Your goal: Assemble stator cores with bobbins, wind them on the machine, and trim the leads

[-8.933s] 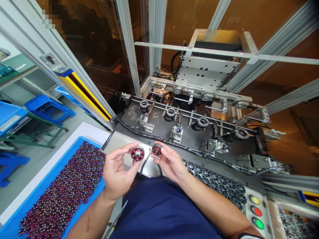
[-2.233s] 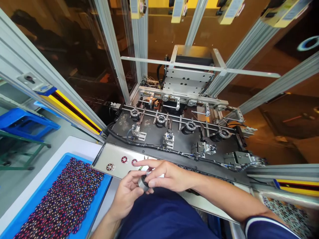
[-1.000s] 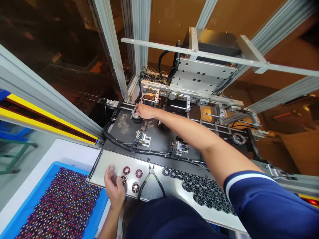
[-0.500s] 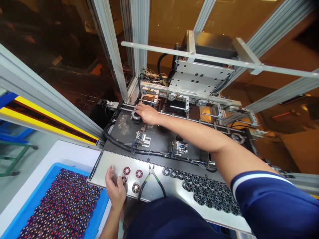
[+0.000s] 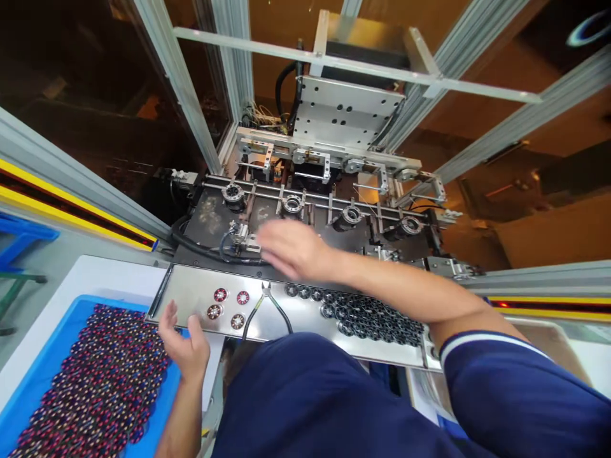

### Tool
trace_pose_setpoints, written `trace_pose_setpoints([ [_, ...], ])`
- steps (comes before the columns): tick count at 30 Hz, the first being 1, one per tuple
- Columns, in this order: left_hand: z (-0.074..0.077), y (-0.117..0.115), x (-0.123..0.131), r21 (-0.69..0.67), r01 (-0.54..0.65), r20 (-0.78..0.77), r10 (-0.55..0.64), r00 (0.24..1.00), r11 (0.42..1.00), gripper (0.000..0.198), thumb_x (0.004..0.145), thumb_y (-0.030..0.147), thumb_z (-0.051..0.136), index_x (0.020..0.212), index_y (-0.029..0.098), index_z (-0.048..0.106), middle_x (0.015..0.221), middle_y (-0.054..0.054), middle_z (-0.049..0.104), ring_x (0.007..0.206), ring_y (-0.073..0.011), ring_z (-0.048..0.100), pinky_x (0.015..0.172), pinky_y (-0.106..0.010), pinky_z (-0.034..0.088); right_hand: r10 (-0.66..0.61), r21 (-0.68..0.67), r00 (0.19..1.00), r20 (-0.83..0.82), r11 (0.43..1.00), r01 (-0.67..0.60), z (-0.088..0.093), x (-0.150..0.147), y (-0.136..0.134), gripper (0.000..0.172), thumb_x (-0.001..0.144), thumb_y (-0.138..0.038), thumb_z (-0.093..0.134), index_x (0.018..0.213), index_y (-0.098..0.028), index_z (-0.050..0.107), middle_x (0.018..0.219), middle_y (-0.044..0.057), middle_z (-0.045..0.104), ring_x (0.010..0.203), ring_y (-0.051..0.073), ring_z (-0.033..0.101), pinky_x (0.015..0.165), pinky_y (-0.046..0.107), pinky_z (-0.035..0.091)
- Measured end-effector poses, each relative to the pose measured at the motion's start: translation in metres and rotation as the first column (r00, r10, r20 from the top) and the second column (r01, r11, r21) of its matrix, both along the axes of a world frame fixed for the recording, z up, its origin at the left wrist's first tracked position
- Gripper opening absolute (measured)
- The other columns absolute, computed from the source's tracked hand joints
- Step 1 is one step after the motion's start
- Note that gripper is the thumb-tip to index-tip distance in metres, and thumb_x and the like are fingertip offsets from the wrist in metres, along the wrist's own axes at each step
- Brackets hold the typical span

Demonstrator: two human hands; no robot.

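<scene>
My left hand (image 5: 185,340) is open, thumb and fingers apart, over the left front edge of the metal shelf (image 5: 188,283). Close to it lie several small motor stators; a red one (image 5: 220,295) and a copper-coloured one (image 5: 237,320) are among them. My right hand (image 5: 296,249), smeared by motion, hovers above the machine's front with fingers stretched out and nothing visible in them. Behind it stand several round fixtures, including the leftmost fixture (image 5: 233,196), which has a part seated in it, and a ring-topped fixture (image 5: 293,203). Cutting pliers (image 5: 266,294) lie on the shelf, jaws toward the machine.
Many dark round cores (image 5: 377,318) crowd the shelf's right part. A blue bin (image 5: 86,308) full of stators stands at left. Yellow light-curtain bars (image 5: 90,213) flank the opening. Clamp arms and a metal crossbar (image 5: 372,67) sit at the back; a black cable runs along the front.
My right hand has left the leftmost fixture and come back toward me, uncovering the fixtures. My left hand has moved slightly off the stators and opened wider. The camera view has shifted.
</scene>
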State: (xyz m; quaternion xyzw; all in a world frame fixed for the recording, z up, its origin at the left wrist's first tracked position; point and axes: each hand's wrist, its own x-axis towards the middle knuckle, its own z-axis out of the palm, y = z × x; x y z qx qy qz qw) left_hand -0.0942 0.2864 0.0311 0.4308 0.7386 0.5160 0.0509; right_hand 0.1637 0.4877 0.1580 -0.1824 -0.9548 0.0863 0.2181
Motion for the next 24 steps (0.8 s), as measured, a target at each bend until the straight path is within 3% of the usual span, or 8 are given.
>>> trace_pose_setpoints([
  [1, 0.005, -0.003, 0.003, 0.017, 0.006, -0.005, -0.006, 1.0, 1.0, 0.062, 0.088, 0.032, 0.06, 0.144, 0.011, 0.041, 0.141, -0.023, 0.052, 0.129, -0.0316, 0.054, 0.107, -0.05, 0.042, 0.031, -0.066, 0.997, 0.076, 0.997, -0.026, -0.014, 0.019, -0.027, 0.035, 0.1, -0.026, 0.051, 0.133, -0.016, 0.052, 0.13, 0.012, 0.061, 0.127, 0.023, 0.052, 0.105, 0.044, 0.046],
  [4, 0.021, -0.007, 0.017, 0.051, 0.06, -0.003, -0.06, 0.998, 0.997, 0.062, 0.088, 0.034, 0.061, 0.143, 0.012, 0.042, 0.142, -0.022, 0.052, 0.13, -0.0316, 0.053, 0.107, -0.05, 0.043, -0.077, -0.163, 0.964, 0.254, 0.979, 0.121, -0.065, 0.06, -0.083, 0.028, 0.093, -0.025, 0.061, 0.119, -0.013, 0.06, 0.119, 0.016, 0.064, 0.108, 0.025, 0.06, 0.092, 0.042, 0.052],
  [7, 0.036, -0.006, 0.035, 0.054, 0.142, 0.02, -0.144, 0.989, 0.988, 0.062, 0.087, 0.035, 0.063, 0.142, 0.013, 0.043, 0.143, -0.021, 0.052, 0.132, -0.0316, 0.051, 0.108, -0.049, 0.043, -0.142, -0.169, 0.94, 0.309, 0.965, 0.201, -0.103, 0.067, -0.101, 0.031, 0.088, -0.021, 0.067, 0.116, -0.008, 0.061, 0.119, 0.021, 0.061, 0.1, 0.028, 0.058, 0.085, 0.045, 0.05],
  [10, 0.049, -0.005, 0.053, 0.028, 0.221, 0.092, -0.223, 0.971, 0.975, 0.059, 0.088, 0.036, 0.064, 0.141, 0.015, 0.046, 0.144, -0.018, 0.052, 0.134, -0.0301, 0.049, 0.11, -0.048, 0.041, -0.111, -0.181, 0.934, 0.341, 0.967, 0.181, -0.114, 0.057, -0.099, 0.017, 0.092, -0.02, 0.061, 0.106, -0.011, 0.062, 0.104, 0.017, 0.064, 0.093, 0.026, 0.056, 0.084, 0.043, 0.046],
  [15, 0.068, -0.007, 0.076, -0.088, 0.41, 0.392, -0.347, 0.852, 0.908, 0.047, 0.084, 0.038, 0.071, 0.126, 0.019, 0.061, 0.13, -0.014, 0.065, 0.119, -0.0281, 0.06, 0.106, -0.046, 0.044, -0.026, -0.185, 0.951, 0.307, 0.979, 0.086, -0.092, 0.043, -0.098, 0.013, 0.089, -0.025, 0.063, 0.093, -0.012, 0.062, 0.086, 0.012, 0.065, 0.084, 0.024, 0.055, 0.08, 0.037, 0.044],
  [17, 0.075, -0.007, 0.085, -0.121, 0.52, 0.571, -0.369, 0.734, 0.846, 0.046, 0.081, 0.042, 0.073, 0.12, 0.018, 0.065, 0.115, -0.013, 0.071, 0.105, -0.0275, 0.067, 0.096, -0.045, 0.051, -0.021, -0.175, 0.968, 0.249, 0.982, 0.067, -0.074, 0.035, -0.103, 0.019, 0.088, -0.03, 0.064, 0.095, -0.013, 0.063, 0.087, 0.012, 0.067, 0.084, 0.024, 0.056, 0.078, 0.037, 0.045],
  [20, 0.088, -0.008, 0.096, -0.066, 0.644, 0.8, -0.345, 0.49, 0.762, 0.052, 0.084, 0.054, 0.066, 0.118, 0.015, 0.067, 0.103, -0.014, 0.074, 0.088, -0.0258, 0.071, 0.079, -0.043, 0.057, -0.009, -0.152, 0.992, 0.127, 0.988, 0.029, -0.042, 0.022, -0.116, 0.024, 0.09, -0.034, 0.059, 0.103, -0.015, 0.063, 0.089, 0.01, 0.069, 0.084, 0.023, 0.058, 0.077, 0.036, 0.045],
  [24, 0.105, -0.01, 0.106, 0.072, 0.64, 0.925, -0.292, 0.245, 0.765, 0.059, 0.081, 0.059, 0.068, 0.122, 0.017, 0.064, 0.106, -0.012, 0.072, 0.087, -0.0229, 0.07, 0.075, -0.037, 0.057, -0.016, -0.162, 0.97, -0.244, 0.987, -0.024, -0.009, 0.013, -0.133, 0.026, 0.092, -0.037, 0.06, 0.107, -0.016, 0.062, 0.087, 0.009, 0.071, 0.079, 0.021, 0.062, 0.073, 0.036, 0.048],
])
